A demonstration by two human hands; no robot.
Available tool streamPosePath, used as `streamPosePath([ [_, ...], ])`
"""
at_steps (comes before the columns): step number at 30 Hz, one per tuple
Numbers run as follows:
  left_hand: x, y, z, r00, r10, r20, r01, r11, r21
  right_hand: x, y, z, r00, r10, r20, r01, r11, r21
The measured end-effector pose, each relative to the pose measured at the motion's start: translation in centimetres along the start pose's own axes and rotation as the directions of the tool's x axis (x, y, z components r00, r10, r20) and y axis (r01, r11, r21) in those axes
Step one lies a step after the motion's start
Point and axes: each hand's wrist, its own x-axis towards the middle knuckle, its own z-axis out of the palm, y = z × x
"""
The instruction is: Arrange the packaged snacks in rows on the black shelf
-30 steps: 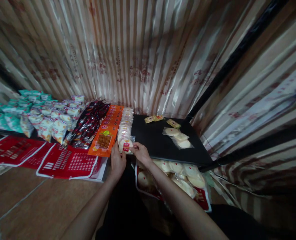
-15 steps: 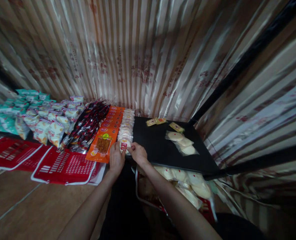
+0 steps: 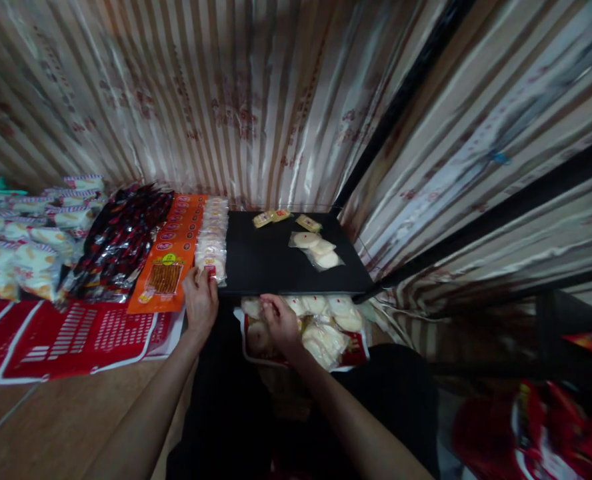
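My left hand [image 3: 201,303] is at the shelf's front edge, its fingers closed on the nearest clear packet of round white wafers [image 3: 211,268], which has a red label. That packet ends a neat overlapping row running back to the curtain. Lower and to the right, my right hand [image 3: 280,321] hovers over a red basket [image 3: 359,352] with its fingers bent and slightly apart; I see nothing in them. The basket, below the shelf edge, holds more bagged flat white discs [image 3: 326,343].
Left of the row lie an orange snack bag [image 3: 169,257], dark shiny packets [image 3: 121,247] and white pouches [image 3: 36,263]. On the black shelf [image 3: 256,257] are small yellow packets [image 3: 307,223] and bagged white discs [image 3: 319,248]. Black posts [image 3: 401,87] frame the right side.
My right hand has left the front wafer packet and moved down to the basket. My left hand stays at the packet. The view has turned to the right.
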Motion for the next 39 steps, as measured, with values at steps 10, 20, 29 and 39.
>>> streamPosePath([
  [10,-10.6,5.2,1.9,0.730,-0.110,0.674,0.106,0.993,0.047,-7.3,11.1,-12.6,0.916,0.040,-0.399,-0.263,0.811,-0.523],
  [20,-10.0,4.5,4.9,0.533,-0.383,0.755,0.262,0.923,0.283,-7.7,14.7,-12.9,0.818,0.194,-0.542,-0.509,0.682,-0.525],
  [29,-11.2,4.8,3.1,0.467,-0.399,0.789,0.216,0.917,0.336,-7.8,13.5,-13.5,0.844,0.253,-0.473,-0.513,0.639,-0.573],
  [39,-12.3,4.8,1.0,0.463,-0.377,0.802,0.140,0.925,0.354,-8.0,13.2,-12.9,0.838,0.246,-0.487,-0.510,0.670,-0.540],
])
